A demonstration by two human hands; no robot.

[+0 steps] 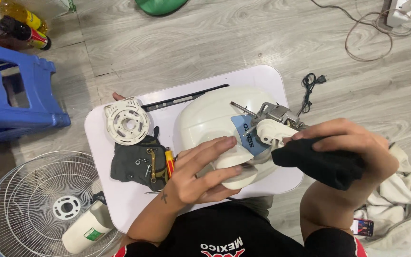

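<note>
On a small white table (262, 78) lies a white fan body (205, 116) with its motor and metal shaft (274, 114) exposed. My left hand (200, 171) grips the white neck part of the fan at the table's near edge. My right hand (353, 145) holds a black cloth (319, 162) pressed against the white motor mount. A round white fan cover part (127, 120) rests at the table's left. Beside it a dark cloth (129, 164) carries screws, a brass bracket and a red-handled screwdriver (169, 164).
A wire fan guard (29, 200) with a white bottle (86, 228) on it lies on the floor at the left. A blue plastic stool (20, 90) and bottles (15, 24) stand at the far left. A white cloth (405, 195) and cables (372, 28) lie at the right.
</note>
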